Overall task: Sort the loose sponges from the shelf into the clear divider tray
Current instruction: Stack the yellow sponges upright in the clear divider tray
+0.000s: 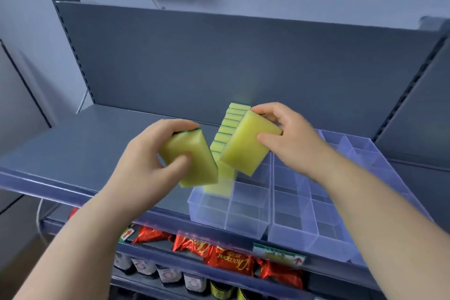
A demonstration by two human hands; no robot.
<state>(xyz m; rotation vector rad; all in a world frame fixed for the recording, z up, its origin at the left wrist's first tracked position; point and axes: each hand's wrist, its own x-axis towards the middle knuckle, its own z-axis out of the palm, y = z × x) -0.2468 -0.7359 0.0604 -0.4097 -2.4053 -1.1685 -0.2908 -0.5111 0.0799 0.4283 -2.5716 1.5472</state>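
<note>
Fingers [185,126] curled: left hand [143,161] grips one sponge [198,153], right hand [289,140] another sponge [246,143], above the tray [248,204].

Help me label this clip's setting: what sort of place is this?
Probably a shop: grey metal shelving, a price label on the shelf edge, and red snack packets stocked below.

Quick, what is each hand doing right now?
Left hand: closed, holding the lower sponge.
Right hand: closed, holding the upper sponge.
</note>
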